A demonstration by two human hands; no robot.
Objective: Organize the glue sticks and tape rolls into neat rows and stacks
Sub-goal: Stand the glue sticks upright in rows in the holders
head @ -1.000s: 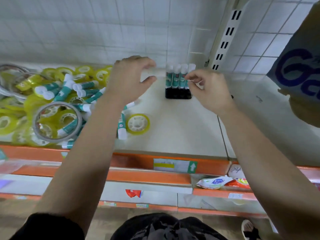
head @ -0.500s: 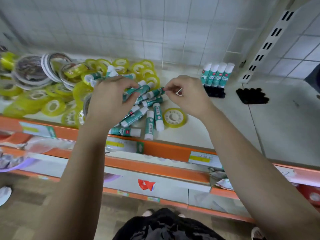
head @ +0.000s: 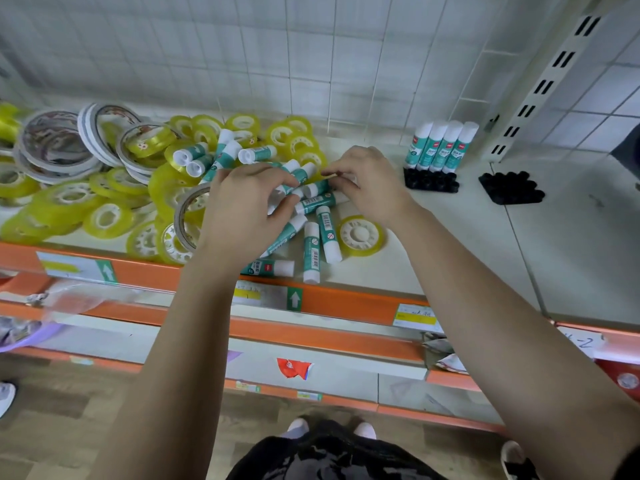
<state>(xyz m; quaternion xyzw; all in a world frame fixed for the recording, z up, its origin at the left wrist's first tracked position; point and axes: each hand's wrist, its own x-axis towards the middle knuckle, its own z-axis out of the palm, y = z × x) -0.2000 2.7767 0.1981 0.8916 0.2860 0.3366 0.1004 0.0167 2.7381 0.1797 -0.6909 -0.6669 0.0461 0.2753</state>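
Loose teal-and-white glue sticks lie in a heap near the shelf's front edge, mixed into yellow tape rolls. My left hand is down in the heap, fingers and thumb curled round a glue stick. My right hand faces it and pinches the end of another glue stick. Several glue sticks stand upright in a row in a black tray at the back right. One yellow tape roll lies flat, just right of the heap.
Large white-edged tape rolls lean at the back left. A second black tray with nothing in it sits right of the first. The orange shelf lip runs along the front; a wire grid backs the shelf.
Both hands have left the upright row in the black tray and moved left into the loose heap, where they have closed on glue sticks. The camera swung left with them.
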